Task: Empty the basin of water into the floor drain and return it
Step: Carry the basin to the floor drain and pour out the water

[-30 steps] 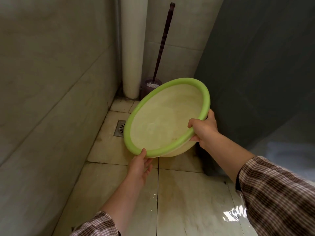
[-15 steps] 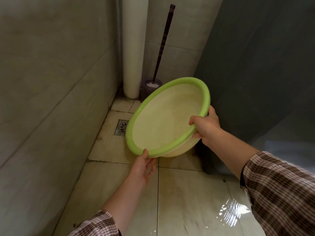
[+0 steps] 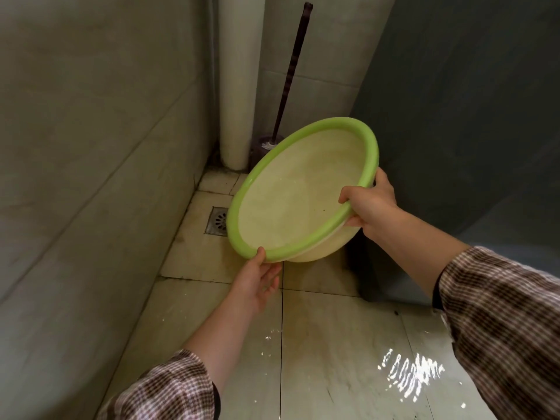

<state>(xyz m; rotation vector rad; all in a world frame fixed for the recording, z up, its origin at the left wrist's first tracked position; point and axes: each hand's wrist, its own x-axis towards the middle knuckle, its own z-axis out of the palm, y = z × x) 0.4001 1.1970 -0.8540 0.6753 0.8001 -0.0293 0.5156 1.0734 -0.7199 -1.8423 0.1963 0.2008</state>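
at far left we see the tiled wall [image 3: 91, 147], bare and unchanged. next comes the floor drain [image 3: 218, 220], set in the corner tile just beside the wall; compared with a second ago more of its grate shows, because the basin's low rim has drawn slightly rightward and upward off it. behind the drain stand the white pipe [image 3: 239, 86] and the toilet brush [image 3: 289, 77] in its holder, neither moved.

our left hand [image 3: 257, 283] sits under the lowest part of the green rim, thumb tip touching the rim and fingers loosely spread beneath; we judge it a light support rather than a closed grasp. the basin [image 3: 303, 192] hangs in the air between the two hands, tilted steeply with its mouth toward the wall and drain, its low edge just beside the drain as seen from above. its pale inner wall is wet, yet we see no pooled water and no stream leaving the rim. our right hand [image 3: 368, 207] clamps the raised rim, thumb inside and fingers wrapped beneath.

at right, the floor tiles [image 3: 348, 359] glisten with a thin film of water.

we judge the pouring essentially finished: the tilt holds as before and nothing runs out, so levelling the basin and carrying it back is the remaining step.
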